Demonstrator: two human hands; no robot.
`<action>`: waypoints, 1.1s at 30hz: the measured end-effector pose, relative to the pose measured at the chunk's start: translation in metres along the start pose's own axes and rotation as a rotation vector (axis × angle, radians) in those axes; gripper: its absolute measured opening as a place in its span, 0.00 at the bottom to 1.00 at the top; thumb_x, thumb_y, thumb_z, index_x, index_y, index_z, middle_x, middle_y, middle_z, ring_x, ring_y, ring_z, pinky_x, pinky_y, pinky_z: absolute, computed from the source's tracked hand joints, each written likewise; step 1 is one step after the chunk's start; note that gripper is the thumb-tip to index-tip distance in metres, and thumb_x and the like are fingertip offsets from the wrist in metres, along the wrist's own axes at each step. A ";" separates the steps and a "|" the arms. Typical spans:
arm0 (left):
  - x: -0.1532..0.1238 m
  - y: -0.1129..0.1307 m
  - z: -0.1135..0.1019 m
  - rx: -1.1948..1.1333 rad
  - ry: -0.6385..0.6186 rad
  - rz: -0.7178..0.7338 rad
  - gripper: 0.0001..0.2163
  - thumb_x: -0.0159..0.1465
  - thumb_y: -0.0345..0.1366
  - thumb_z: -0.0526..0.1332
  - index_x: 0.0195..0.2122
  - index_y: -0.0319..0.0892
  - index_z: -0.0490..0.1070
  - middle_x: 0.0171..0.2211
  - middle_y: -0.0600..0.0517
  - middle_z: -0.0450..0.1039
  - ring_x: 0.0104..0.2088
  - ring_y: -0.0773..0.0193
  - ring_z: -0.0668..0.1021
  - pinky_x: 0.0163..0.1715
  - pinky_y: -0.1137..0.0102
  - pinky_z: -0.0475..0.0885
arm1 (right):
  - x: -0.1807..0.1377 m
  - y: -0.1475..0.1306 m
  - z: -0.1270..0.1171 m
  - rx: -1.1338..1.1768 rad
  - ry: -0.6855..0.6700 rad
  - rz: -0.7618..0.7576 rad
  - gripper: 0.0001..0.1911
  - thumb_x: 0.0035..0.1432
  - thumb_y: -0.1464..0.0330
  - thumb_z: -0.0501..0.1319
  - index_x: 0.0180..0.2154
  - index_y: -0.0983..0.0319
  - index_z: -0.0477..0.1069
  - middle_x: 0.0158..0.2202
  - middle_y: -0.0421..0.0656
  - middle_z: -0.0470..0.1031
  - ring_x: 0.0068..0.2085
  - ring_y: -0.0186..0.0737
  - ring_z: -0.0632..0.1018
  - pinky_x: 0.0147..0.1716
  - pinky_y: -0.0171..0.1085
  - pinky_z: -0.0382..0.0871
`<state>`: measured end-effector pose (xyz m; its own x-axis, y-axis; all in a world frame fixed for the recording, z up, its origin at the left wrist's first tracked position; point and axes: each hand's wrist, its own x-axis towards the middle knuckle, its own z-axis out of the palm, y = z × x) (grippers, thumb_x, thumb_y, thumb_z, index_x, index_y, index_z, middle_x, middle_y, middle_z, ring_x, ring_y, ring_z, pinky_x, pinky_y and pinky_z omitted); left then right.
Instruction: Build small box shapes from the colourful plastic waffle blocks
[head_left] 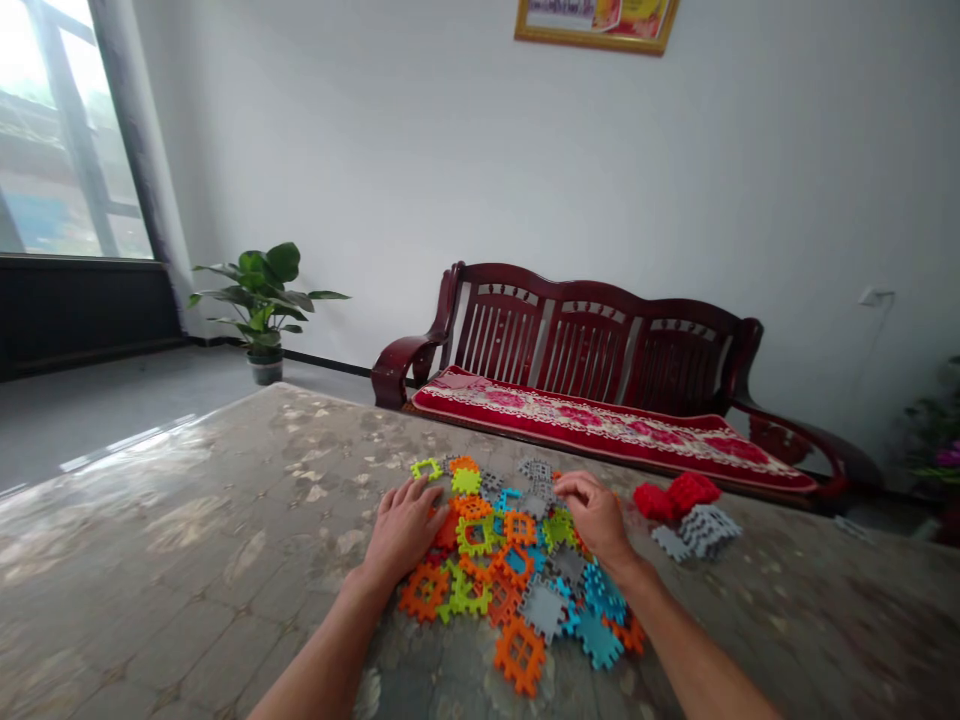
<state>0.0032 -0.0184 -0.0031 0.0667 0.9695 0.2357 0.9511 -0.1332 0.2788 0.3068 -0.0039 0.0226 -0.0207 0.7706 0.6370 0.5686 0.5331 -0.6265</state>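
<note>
A heap of flat interlocking plastic tiles (517, 580) in orange, lime green, blue and grey lies on the table in front of me. My left hand (405, 525) rests palm down on the heap's left edge, fingers stretched out over the tiles. My right hand (598, 515) sits on the heap's far right side, fingers curled and pinched down onto the tiles near a grey tile (536, 470); what they grip, if anything, is hidden. To the right, apart from the heap, lie a stack of red tiles (675, 495) and a stack of grey tiles (701, 530).
The table (187, 540) has a mottled brown-grey patterned top. Behind it stands a dark wooden bench (600, 350) with a red floral cushion. A potted plant (262, 300) stands by the window at the left. A framed picture (596, 20) hangs on the white wall.
</note>
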 end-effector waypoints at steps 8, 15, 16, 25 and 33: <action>0.001 -0.001 -0.001 0.003 -0.009 0.003 0.19 0.67 0.45 0.51 0.54 0.50 0.72 0.63 0.47 0.65 0.63 0.53 0.66 0.63 0.54 0.56 | -0.027 0.015 -0.030 -0.057 0.141 0.196 0.10 0.51 0.64 0.57 0.28 0.58 0.77 0.32 0.45 0.79 0.37 0.44 0.78 0.41 0.42 0.72; 0.002 -0.003 0.001 0.005 -0.001 0.011 0.19 0.67 0.45 0.50 0.54 0.50 0.72 0.62 0.48 0.66 0.62 0.55 0.67 0.62 0.56 0.56 | -0.041 0.004 -0.023 -0.157 -0.064 0.216 0.10 0.51 0.67 0.58 0.33 0.58 0.77 0.37 0.44 0.80 0.42 0.45 0.78 0.48 0.44 0.69; 0.003 -0.003 0.001 0.003 0.002 0.014 0.19 0.67 0.45 0.50 0.54 0.50 0.73 0.62 0.48 0.66 0.62 0.55 0.67 0.62 0.57 0.57 | -0.042 0.002 -0.023 -0.192 -0.096 0.199 0.09 0.51 0.68 0.58 0.33 0.58 0.77 0.38 0.44 0.80 0.43 0.45 0.77 0.49 0.45 0.68; 0.005 -0.008 0.006 0.004 0.016 0.019 0.17 0.67 0.42 0.51 0.53 0.51 0.73 0.61 0.50 0.67 0.60 0.55 0.69 0.61 0.57 0.58 | -0.041 -0.031 -0.037 -0.274 -0.389 0.071 0.12 0.48 0.71 0.64 0.37 0.55 0.77 0.42 0.41 0.79 0.47 0.45 0.74 0.50 0.43 0.65; 0.005 -0.008 0.004 -0.003 0.006 0.029 0.18 0.67 0.42 0.50 0.53 0.50 0.73 0.61 0.49 0.67 0.61 0.55 0.68 0.61 0.57 0.59 | -0.047 -0.064 -0.039 -0.192 -0.794 -0.100 0.29 0.40 0.66 0.71 0.48 0.49 0.75 0.48 0.38 0.75 0.52 0.45 0.69 0.54 0.42 0.60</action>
<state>-0.0023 -0.0118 -0.0081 0.0922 0.9641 0.2490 0.9478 -0.1616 0.2747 0.3034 -0.0878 0.0501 -0.6136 0.7783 0.1331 0.6624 0.5992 -0.4497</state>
